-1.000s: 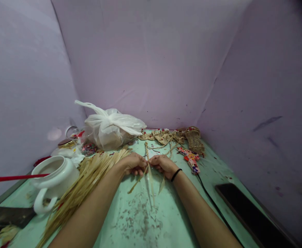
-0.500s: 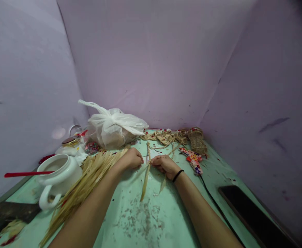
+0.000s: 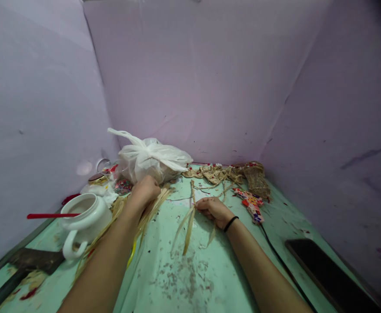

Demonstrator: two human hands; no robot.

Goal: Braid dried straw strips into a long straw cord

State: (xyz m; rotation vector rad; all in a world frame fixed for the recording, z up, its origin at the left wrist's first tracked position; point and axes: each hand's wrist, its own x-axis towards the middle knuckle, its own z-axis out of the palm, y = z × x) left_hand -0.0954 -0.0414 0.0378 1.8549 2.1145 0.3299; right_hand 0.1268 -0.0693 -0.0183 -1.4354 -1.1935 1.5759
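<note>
My right hand (image 3: pixel 215 211) pinches a thin braided straw strand (image 3: pixel 193 193) near the middle of the green table (image 3: pixel 164 278). Loose pale ends of the strand spread below the fingertips toward me. Over the top of a bundle of dry straw strips (image 3: pixel 159 202), on the left, is my left hand (image 3: pixel 146 190). Its fingers are curled down, and whatever they hold is hidden. A knotted white plastic bag (image 3: pixel 154 157) lies just behind that hand.
At left stand a white pot (image 3: pixel 86 217) with a red stick (image 3: pixel 51 215) and a dark hammer (image 3: pixel 35 261). Woven straw pieces (image 3: pixel 216 174) line the back. A patterned cloth-covered object (image 3: pixel 251 203) with a black cord and a black phone (image 3: pixel 327 269) lie at right.
My left hand has moved left and back, away from the strand, to the straw bundle. My right hand still pinches the strand. The camera view has shifted slightly left.
</note>
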